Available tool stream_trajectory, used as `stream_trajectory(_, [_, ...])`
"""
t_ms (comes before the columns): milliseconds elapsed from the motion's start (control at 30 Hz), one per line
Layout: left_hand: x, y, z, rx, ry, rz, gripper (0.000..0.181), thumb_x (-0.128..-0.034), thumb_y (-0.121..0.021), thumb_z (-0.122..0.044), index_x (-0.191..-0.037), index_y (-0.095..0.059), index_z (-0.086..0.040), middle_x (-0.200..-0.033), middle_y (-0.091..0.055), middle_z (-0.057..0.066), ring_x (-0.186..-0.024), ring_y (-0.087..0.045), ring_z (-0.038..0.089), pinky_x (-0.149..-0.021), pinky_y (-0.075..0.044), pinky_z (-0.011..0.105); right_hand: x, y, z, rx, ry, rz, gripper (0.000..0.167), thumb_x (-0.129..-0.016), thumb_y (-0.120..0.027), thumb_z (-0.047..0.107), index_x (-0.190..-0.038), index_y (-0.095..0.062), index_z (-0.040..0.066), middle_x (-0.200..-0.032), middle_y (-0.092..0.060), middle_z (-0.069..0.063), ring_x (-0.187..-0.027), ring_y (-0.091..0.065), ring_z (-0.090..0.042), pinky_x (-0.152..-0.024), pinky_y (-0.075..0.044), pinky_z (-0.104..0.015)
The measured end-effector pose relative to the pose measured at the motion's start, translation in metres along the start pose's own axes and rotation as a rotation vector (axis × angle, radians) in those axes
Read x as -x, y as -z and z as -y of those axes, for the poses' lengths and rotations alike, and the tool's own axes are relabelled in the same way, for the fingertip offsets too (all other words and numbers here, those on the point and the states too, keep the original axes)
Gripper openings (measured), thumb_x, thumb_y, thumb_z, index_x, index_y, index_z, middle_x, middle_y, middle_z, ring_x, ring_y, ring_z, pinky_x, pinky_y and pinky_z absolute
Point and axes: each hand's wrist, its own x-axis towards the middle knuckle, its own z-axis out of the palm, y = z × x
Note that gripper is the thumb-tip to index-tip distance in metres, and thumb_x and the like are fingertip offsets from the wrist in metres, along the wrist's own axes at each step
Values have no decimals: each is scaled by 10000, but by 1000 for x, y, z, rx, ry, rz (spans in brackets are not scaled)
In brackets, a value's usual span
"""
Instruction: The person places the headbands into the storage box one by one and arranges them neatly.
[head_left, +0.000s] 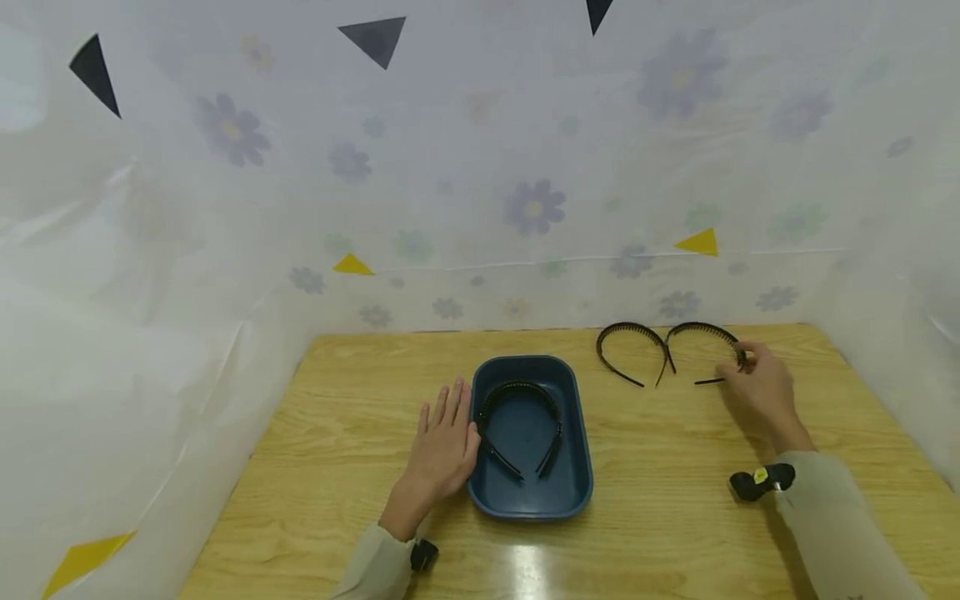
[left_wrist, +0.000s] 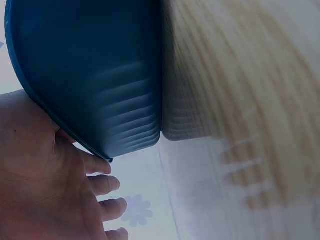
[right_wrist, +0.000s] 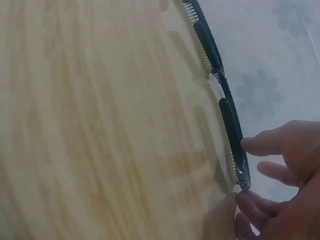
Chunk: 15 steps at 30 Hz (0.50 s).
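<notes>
A dark blue tray (head_left: 529, 503) stands on the table with black toothed headband material (head_left: 519, 386) inside; whether one headband or more lies there I cannot tell. Against the tray's left wall and rim rests my left hand (head_left: 442, 450), its fingers extended; the left wrist view shows that hand (left_wrist: 45, 170) beside the tray's side (left_wrist: 115, 90). Two black toothed headbands lie at the back right, their sides touching or nearly so. My right hand (head_left: 765, 387) pinches the right side of the farther-right headband (head_left: 701, 325), thumb inside its arch. The other headband (head_left: 630, 326) is left of it.
The wooden table (head_left: 360, 400) runs back to a white flower-patterned sheet (head_left: 450, 167), which also hangs at both sides. Black and yellow triangles mark the sheet. Each wrist wears a small black device, such as the right one (head_left: 750, 485).
</notes>
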Motion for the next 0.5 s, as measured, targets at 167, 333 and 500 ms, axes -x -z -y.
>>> stream_trajectory(167, [0,-1,2,-3,-9,-8,598,-1111,-312,-272,-1641,-176,-32,-1710,-120,134,-1571,-64,330,-1229,-98,593,-2,-2,1,57,34,-30,552,-1017,-528,217,-1416,-496,-164,-1144,-624,-351,-673,-543,-276,-587,-410,-372])
stream_trajectory(333, [0,-3,2,-5,-15,-8,597,-1112,-307,-274,-1641,-174,-31,-1710,-119,138,-1570,-71,336,-1226,-106,598,-4,-3,-5,54,12,-30,549,-1009,-526,208,-1411,-503,-165,-1164,-646,-376,-473,-402,-165,-477,-335,-309])
stream_trajectory(500, [-1,-4,4,-12,-16,-15,596,-1112,-307,-273,-1641,-179,-31,-1709,-127,140,-1567,-94,353,-1225,-111,600,-7,-1,-12,71,4,-60,549,-986,-559,177,-1408,-496,-168,-1241,-595,-407,-426,-350,-163,-419,-309,-302])
